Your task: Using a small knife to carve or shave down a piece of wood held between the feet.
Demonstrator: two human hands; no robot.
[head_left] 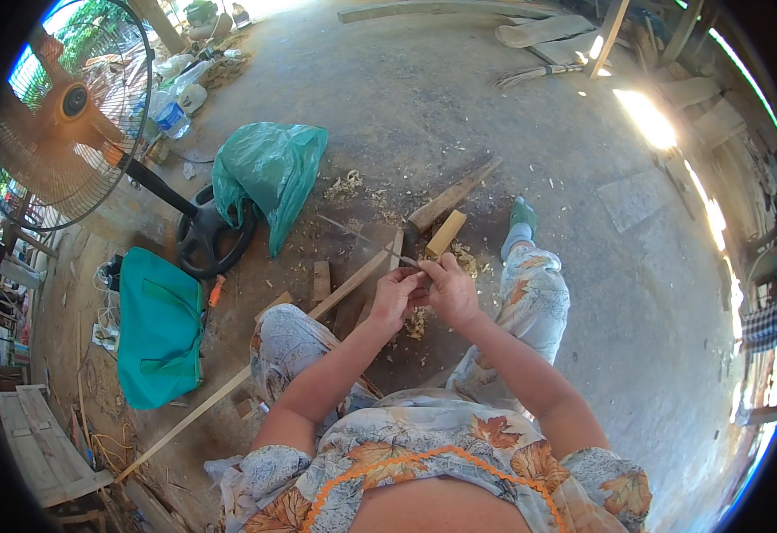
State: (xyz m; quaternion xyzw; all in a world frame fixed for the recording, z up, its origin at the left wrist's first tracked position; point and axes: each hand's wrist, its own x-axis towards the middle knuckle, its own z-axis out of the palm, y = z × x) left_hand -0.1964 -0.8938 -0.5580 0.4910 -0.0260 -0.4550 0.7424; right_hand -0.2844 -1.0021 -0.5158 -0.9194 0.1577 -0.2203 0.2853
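My left hand (397, 295) and my right hand (451, 289) meet in front of my knees, fingers closed. From my right fingers a thin, dark rod-like tool (363, 237) slants up and to the left; its exact kind is unclear. My left fingers pinch close beside it, on something I cannot make out. Just beyond my right hand lies a yellowish wood block (446, 233), with a longer brown piece of wood (455, 194) behind it. A long, pale wooden strip (219, 389) runs from the lower left toward my left hand. Wood shavings (470, 259) are scattered around.
On the left stand an orange and black fan (75, 100), a green plastic bag (273, 173) against its base and a teal bag (159, 329). An orange-handled tool (217, 291) lies beside the teal bag. Boards (548, 35) and a broom (539, 74) lie far right.
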